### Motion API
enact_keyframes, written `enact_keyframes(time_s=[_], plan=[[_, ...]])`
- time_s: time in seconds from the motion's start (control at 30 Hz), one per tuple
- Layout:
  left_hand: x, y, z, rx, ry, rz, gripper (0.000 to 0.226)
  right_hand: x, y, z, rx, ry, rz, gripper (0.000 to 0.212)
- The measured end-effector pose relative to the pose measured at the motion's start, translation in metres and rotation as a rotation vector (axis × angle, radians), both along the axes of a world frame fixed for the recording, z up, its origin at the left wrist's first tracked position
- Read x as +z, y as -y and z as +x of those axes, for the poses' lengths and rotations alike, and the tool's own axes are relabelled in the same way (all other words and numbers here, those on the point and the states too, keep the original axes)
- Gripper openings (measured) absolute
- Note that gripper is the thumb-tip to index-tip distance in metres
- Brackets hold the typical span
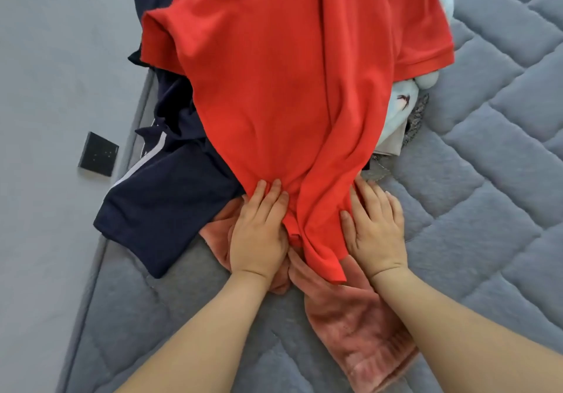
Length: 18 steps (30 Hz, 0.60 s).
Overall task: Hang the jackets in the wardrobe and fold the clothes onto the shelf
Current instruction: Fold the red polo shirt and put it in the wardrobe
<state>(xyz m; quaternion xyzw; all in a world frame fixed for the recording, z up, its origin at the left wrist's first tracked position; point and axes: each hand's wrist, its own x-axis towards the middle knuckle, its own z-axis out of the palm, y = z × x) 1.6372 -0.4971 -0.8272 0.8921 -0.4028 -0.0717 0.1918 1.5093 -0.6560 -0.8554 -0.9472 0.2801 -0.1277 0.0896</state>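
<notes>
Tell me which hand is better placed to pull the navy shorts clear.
Left, probably. The left hand presses the red polo shirt right beside the navy shorts; the right hand lies on the shirt's far side.

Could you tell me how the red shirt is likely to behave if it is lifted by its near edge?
The red shirt would probably hang limp, since it drapes in soft folds over the pile. It looks thin and light. It may drag the pink towel beneath it.

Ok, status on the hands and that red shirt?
Left hand and right hand flat, pressing red shirt hem. Shirt unfolded, draped over clothes pile. Pink towel underneath, navy shorts alongside.
</notes>
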Motion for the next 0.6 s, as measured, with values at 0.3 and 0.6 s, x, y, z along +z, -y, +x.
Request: enact_keyframes(time_s=[0.3,0.6], plan=[[-0.006,0.002,0.003,0.032,-0.014,-0.094,0.059,-0.009,0.004,0.001,0.007,0.059,0.013,0.049],[0.062,-0.031,-0.033,0.114,-0.217,-0.222,0.046,0.035,-0.005,-0.029,-0.175,0.356,0.531,0.037]])
